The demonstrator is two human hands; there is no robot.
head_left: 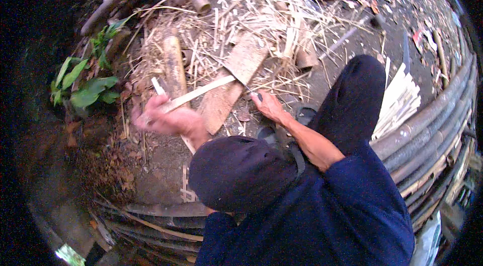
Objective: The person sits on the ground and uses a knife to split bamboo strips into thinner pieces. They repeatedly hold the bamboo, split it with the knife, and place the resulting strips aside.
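Note:
My left hand (173, 119), blurred by motion, has a pale bamboo strip (204, 90) running through it. The strip slants up to the right, and its far end meets a knife blade (235, 76) above a wooden board (246, 57). In my right hand (270, 107) is the knife's dark handle. The board lies tilted on the ground between my knees. How my left fingers grip the strip is partly smeared.
Shavings and thin splints (289, 29) litter the ground ahead. A thick bamboo piece (173, 60) lies left of the board. Pale split strips (400, 102) are bundled at the right, beside stacked bamboo poles (420, 130). A leafy plant (93, 92) grows at the left.

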